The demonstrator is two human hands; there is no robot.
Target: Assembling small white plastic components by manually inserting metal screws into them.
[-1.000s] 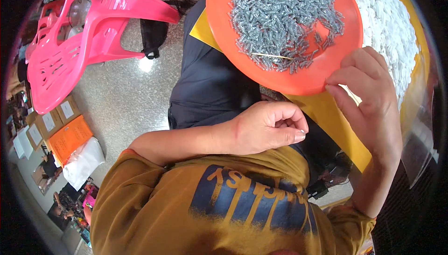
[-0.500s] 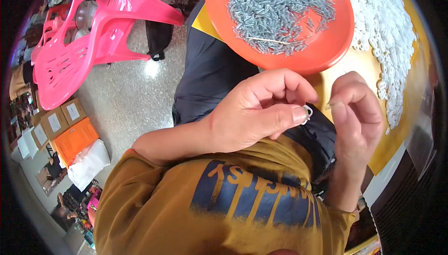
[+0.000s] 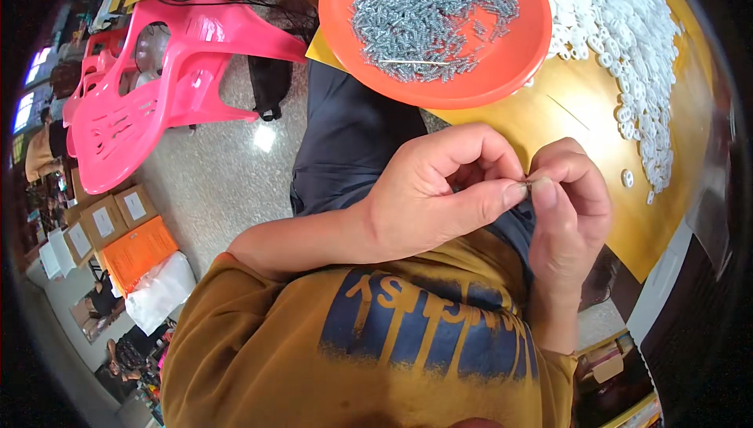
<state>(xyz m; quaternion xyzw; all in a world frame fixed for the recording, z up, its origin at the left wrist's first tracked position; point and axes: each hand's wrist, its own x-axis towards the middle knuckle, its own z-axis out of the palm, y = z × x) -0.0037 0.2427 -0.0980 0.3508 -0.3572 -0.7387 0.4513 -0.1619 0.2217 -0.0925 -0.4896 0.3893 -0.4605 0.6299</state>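
In front of my lap, my left hand (image 3: 439,189) is closed in a pinch on a small white plastic ring piece, now hidden by its fingertips. My right hand (image 3: 569,208) pinches what looks like a small metal spring, barely visible at the fingertips. Both sets of fingertips meet thumb to thumb. Beyond them an orange-red basin (image 3: 502,87) holds a heap of small metal springs (image 3: 431,16) with a thin pale stick (image 3: 416,62) across it. Off to the right spreads a pile of white plastic ring pieces (image 3: 620,44).
A yellow table surface (image 3: 541,126) carries the basin and the pile. One loose white ring piece (image 3: 627,178) lies apart near the pile's edge. On the left, a pink plastic chair (image 3: 125,126) stands on the speckled floor, with cartons (image 3: 118,212) and a white bag (image 3: 161,291) nearer.
My right hand has moved left, bringing its fingertips against those of my left hand. The white ring piece has gone out of sight between them. The view has shifted slightly.
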